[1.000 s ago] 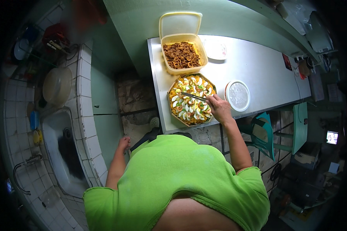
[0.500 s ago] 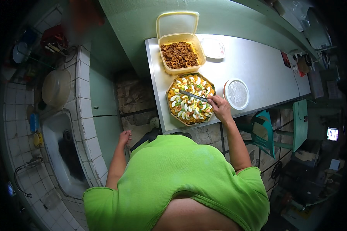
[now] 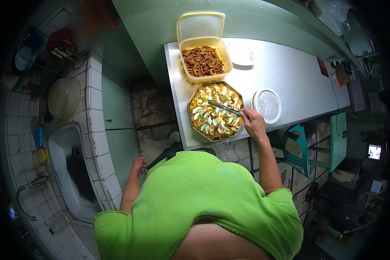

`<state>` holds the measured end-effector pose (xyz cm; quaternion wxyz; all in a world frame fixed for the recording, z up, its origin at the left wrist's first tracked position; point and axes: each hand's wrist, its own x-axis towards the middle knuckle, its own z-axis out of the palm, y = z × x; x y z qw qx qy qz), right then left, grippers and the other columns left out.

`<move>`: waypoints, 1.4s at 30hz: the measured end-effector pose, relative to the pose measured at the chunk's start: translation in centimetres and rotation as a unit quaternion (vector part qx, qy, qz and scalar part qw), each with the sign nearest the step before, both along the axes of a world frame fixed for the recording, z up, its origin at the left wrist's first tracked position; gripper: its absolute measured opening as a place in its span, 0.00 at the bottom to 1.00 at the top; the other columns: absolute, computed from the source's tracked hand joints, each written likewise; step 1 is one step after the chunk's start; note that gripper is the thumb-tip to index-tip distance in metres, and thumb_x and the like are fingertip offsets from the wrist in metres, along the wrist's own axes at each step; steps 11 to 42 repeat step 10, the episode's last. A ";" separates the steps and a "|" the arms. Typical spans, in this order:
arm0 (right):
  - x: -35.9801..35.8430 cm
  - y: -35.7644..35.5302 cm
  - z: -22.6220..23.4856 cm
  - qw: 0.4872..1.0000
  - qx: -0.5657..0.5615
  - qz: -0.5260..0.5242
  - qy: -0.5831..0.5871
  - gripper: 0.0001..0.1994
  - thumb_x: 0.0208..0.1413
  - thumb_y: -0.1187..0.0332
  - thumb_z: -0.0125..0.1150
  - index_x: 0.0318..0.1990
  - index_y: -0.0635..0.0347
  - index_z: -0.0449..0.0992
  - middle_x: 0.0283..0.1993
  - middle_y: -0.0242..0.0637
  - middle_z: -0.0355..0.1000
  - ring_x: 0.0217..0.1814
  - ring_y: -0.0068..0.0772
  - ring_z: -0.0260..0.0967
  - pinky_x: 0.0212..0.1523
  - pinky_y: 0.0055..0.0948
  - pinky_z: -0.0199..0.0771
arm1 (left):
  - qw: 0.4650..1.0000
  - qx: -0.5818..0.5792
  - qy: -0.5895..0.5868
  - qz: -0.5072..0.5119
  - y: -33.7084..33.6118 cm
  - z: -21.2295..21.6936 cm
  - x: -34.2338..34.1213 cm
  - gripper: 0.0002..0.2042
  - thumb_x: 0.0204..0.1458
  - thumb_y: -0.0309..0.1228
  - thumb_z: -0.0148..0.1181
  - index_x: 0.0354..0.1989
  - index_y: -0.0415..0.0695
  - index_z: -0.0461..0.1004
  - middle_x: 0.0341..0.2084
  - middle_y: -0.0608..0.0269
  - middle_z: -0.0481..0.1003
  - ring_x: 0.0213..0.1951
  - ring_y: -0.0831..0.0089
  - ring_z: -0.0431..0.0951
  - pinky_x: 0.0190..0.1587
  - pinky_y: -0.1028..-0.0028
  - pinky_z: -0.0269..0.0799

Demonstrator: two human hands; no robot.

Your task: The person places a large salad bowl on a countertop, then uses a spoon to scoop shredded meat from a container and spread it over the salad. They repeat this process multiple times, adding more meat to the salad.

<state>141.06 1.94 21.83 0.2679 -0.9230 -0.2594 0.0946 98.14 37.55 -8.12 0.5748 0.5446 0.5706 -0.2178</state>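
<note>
Overhead, grey table (image 3: 290, 73) against green wall (image 3: 160, 26); tiled sink (image 3: 73, 169) left.

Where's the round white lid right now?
In the head view the round white lid lies flat on the grey table, just right of the octagonal tray of garnished noodles and just beyond the right hand holding the utensil.

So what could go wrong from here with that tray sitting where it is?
The octagonal tray sits at the near edge of the table, so a push from the utensil in the right hand might slide it off. The open container touches the tray's far side and could get nudged. The left hand hangs free, steadying nothing.
</note>
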 end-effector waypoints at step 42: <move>-0.9 0.9 -1.6 0.994 -0.078 0.056 -0.050 0.10 0.59 0.58 0.55 0.35 0.53 0.77 0.37 0.38 0.74 0.34 0.48 0.75 0.34 0.43 0.74 | 0.999 0.003 0.010 0.033 0.6 -0.2 1.5 0.18 0.59 0.45 0.52 0.53 0.51 0.72 0.39 0.71 0.76 0.33 0.75 0.76 0.33 0.69 0.69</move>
